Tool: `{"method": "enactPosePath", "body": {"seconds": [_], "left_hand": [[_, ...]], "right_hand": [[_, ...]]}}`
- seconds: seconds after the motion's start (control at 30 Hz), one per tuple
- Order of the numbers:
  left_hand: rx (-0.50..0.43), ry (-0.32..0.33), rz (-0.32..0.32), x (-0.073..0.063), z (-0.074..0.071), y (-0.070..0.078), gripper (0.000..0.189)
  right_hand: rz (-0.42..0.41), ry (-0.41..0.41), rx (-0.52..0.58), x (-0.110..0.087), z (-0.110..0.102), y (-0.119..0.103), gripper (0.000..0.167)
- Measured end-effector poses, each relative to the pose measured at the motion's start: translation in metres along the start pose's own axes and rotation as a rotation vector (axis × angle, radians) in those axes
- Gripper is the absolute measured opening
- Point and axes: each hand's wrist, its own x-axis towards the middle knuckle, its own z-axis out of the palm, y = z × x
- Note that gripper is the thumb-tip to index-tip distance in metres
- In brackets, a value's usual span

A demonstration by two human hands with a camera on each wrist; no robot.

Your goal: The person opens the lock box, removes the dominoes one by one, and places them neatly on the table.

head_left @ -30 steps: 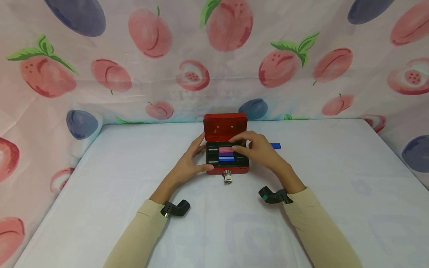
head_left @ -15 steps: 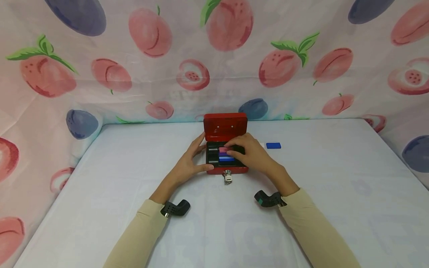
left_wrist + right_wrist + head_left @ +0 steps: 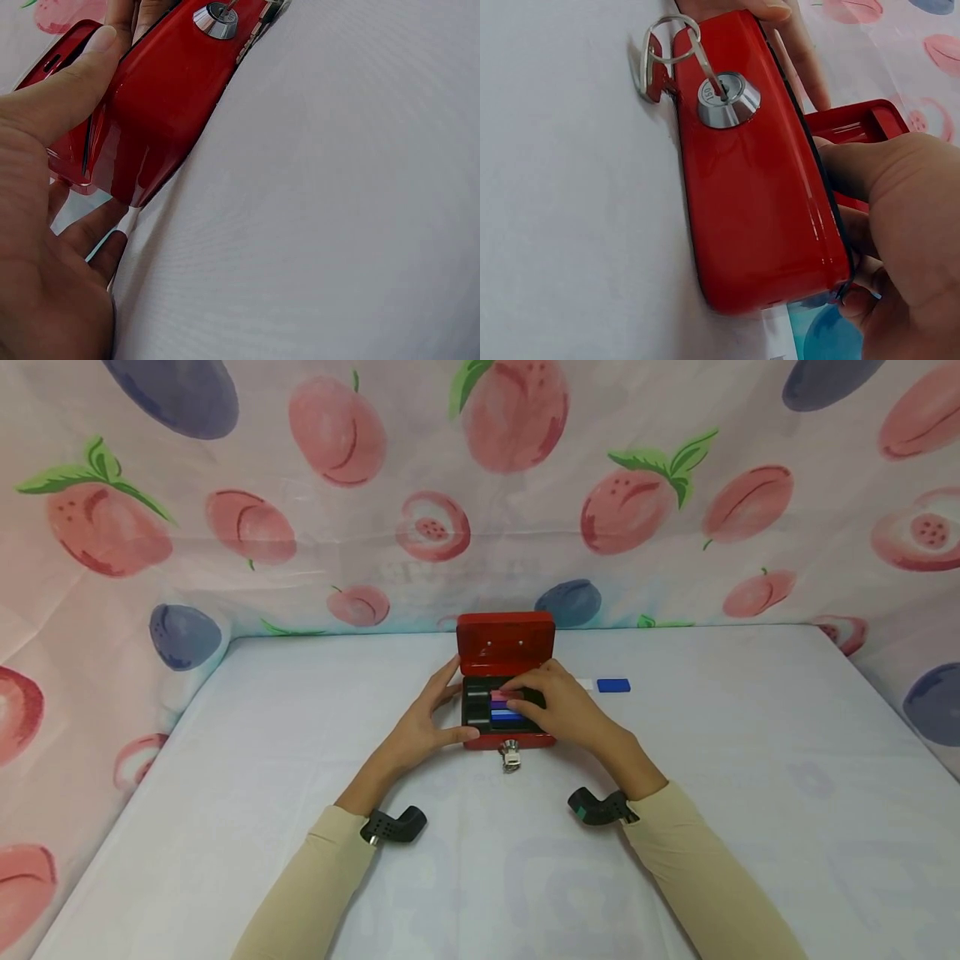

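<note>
1. While the red box (image 3: 534, 741) sits open on the bench (image 3: 465, 860), the left hand (image 3: 420, 722) braces its left end, thumb and fingers spread apart. Probably to stop it skidding.
2. Right hand (image 3: 566, 706) is down inside, thumb and index finger clamped on the pink strip (image 3: 497, 694), from what I can see. Fingertips only, I'd guess because it's cramped.
3. Purple strip (image 3: 498, 704) and blue strips (image 3: 506, 716) lie alongside it, likely so they all share one compartment.
4. Lid (image 3: 506, 643) stands up at the back, which leaves reaching room. Key's (image 3: 705, 64) in the front lock (image 3: 727, 112), out of the way imo.
5. Blue block (image 3: 613, 685) and a white piece (image 3: 586, 684) sit right of the box, presumably for easy reach.
</note>
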Motion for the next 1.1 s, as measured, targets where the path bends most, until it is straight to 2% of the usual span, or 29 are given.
{"method": "enactPosePath", "body": {"seconds": [0.37, 1.1], "left_hand": [[-0.007, 0.001, 0.021, 0.0003, 0.0001, -0.0006, 0.095], [-0.025, -0.007, 0.021, 0.0014, -0.0008, -0.003, 0.096]], "right_hand": [[-0.032, -0.01, 0.002, 0.0006, 0.0012, 0.0012, 0.027], [-0.012, 0.012, 0.045, 0.0016, -0.0004, -0.0017, 0.026]]}}
